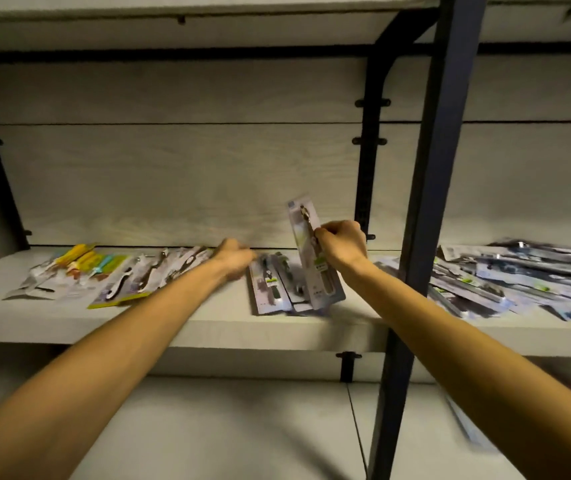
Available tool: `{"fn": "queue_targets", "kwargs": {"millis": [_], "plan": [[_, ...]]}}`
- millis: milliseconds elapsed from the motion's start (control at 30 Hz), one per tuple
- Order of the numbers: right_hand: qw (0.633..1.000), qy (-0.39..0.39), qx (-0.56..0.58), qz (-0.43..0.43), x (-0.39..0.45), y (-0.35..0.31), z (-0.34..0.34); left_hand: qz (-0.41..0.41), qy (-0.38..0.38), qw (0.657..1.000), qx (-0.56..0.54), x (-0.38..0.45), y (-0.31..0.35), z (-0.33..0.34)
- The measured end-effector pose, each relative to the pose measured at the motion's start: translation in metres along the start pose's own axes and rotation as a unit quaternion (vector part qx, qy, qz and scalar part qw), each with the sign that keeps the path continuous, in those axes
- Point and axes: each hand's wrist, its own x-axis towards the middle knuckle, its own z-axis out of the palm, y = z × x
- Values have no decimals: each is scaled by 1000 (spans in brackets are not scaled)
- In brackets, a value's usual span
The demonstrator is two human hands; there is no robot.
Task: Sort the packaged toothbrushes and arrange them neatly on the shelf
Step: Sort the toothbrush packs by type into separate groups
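Note:
My right hand (342, 245) grips a packaged toothbrush (311, 258) and holds it nearly upright, its lower end over a small stack of similar grey packs (270, 285) at the shelf's middle. My left hand (233, 256) is blurred and reaches to the back of the shelf just left of that stack; whether it holds anything is unclear. A row of packs (110, 275) lies at the left, with yellow and teal ones and white-handled ones. A loose pile of blue-grey packs (519, 282) covers the shelf at the right.
The pale wooden shelf board (173, 323) has a dark metal upright (439, 168) in front, between the middle stack and the right pile. A second dark post (368, 161) stands at the back. Another shelf lies below.

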Motion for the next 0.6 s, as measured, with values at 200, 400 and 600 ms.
{"fn": "queue_targets", "kwargs": {"millis": [200, 400, 600], "plan": [[994, -26, 102, 15, -26, -5, -3, 174, -57, 945, 272, -42, -21, -14], [985, -37, 161, -49, -88, -19, -27, 290, -16, 894, 342, -85, -20, -27], [969, 73, 231, -59, -152, -18, -81, 425, 45, 852, 302, -140, 2, 4]]}}
